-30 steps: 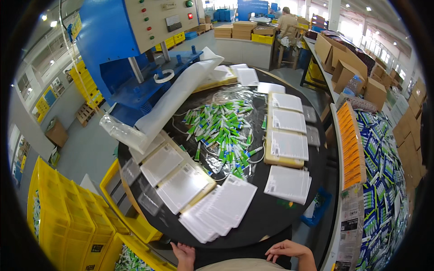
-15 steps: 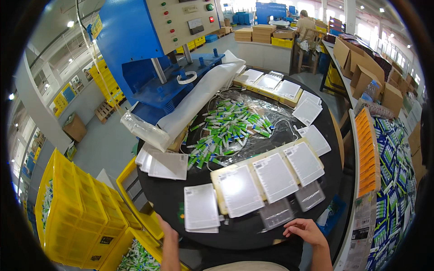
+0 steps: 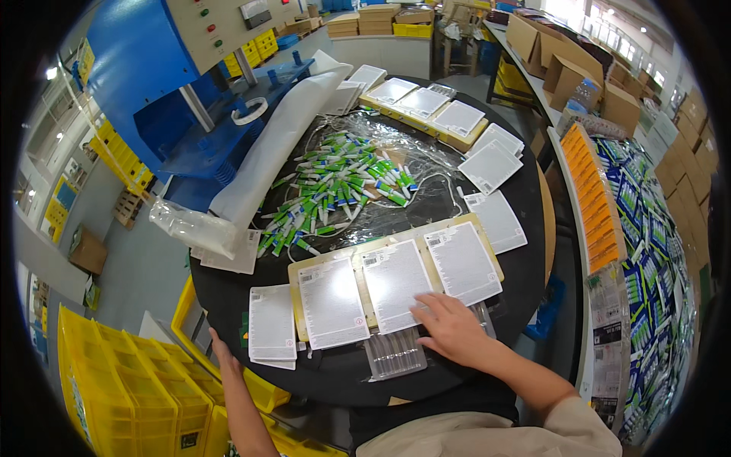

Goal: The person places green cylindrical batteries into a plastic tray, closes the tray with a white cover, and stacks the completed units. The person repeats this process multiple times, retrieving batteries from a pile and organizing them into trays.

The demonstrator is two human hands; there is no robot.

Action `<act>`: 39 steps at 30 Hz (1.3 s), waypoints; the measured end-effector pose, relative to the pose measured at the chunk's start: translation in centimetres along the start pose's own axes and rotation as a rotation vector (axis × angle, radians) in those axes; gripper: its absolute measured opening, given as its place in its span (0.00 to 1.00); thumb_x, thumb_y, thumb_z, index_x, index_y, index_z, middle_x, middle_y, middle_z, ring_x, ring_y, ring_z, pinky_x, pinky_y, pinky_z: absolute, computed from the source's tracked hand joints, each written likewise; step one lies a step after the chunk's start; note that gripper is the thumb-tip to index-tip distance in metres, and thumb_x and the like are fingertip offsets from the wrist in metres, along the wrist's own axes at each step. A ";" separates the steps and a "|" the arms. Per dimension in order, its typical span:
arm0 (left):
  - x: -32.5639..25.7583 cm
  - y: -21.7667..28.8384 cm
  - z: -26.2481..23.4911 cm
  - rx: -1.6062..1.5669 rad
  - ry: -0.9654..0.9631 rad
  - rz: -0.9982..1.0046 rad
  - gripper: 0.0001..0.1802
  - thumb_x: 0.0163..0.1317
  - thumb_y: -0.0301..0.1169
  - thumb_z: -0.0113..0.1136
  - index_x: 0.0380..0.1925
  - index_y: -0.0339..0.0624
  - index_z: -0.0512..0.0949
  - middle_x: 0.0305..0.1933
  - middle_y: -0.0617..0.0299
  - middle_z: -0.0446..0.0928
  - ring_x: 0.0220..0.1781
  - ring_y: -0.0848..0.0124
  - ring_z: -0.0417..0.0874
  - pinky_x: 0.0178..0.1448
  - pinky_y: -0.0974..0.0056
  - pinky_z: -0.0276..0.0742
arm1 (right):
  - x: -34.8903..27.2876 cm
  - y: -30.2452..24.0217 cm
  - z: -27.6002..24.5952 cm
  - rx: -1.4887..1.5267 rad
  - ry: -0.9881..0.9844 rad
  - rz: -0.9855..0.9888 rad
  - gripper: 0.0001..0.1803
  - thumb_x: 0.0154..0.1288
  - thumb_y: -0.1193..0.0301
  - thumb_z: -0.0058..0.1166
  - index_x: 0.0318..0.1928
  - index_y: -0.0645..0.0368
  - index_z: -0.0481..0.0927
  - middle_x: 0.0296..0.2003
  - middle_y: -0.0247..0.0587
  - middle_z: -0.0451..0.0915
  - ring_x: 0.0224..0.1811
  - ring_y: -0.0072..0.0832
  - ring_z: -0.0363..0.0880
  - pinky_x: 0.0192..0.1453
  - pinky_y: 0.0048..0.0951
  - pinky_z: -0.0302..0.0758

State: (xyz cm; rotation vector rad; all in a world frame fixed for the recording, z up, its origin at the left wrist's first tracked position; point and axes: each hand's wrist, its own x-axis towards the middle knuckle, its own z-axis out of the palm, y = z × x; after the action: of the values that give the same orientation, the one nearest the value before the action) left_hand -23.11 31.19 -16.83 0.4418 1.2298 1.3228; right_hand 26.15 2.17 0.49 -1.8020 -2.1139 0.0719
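My right hand (image 3: 454,329) reaches over the near side of a round black table (image 3: 335,385), fingers spread and tips at the lower right of the middle white card (image 3: 394,282). This card lies on a yellowish board (image 3: 489,255) between a left white card (image 3: 333,301) and a right white card (image 3: 462,263). Clear ribbed plastic blister trays stick out from under the cards; one blister tray (image 3: 396,354) shows beside my right thumb. My left hand (image 3: 225,354) is at the table's left edge, fingers straight and holding nothing.
Green-and-white tubes (image 3: 343,183) lie heaped mid-table on clear film. A second board (image 3: 426,122) with white cards stands at the far side. A blue press (image 3: 145,84) rises at the left, yellow crates (image 3: 137,381) below. An orange tray (image 3: 594,202) and packed pouches line the right.
My right hand has moved from the table's near edge, forward and left onto the middle card, its fingers now spread. The whole view has shifted right. My left hand stays at the table edge.
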 end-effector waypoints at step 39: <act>-27.1 0.2 22.2 -0.029 -0.548 -0.025 0.20 0.79 0.41 0.49 0.54 0.35 0.78 0.50 0.51 0.86 0.46 0.62 0.90 0.51 0.59 0.88 | -0.1 4.6 -1.7 -0.564 0.152 -0.001 0.23 0.63 0.72 0.55 0.55 0.75 0.79 0.54 0.63 0.83 0.57 0.49 0.85 0.56 0.42 0.85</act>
State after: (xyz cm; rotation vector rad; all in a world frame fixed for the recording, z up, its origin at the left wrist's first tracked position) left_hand 1.48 15.66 2.76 0.7102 0.7545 1.0959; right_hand 30.99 2.63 0.81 -2.0163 -2.1617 -0.7043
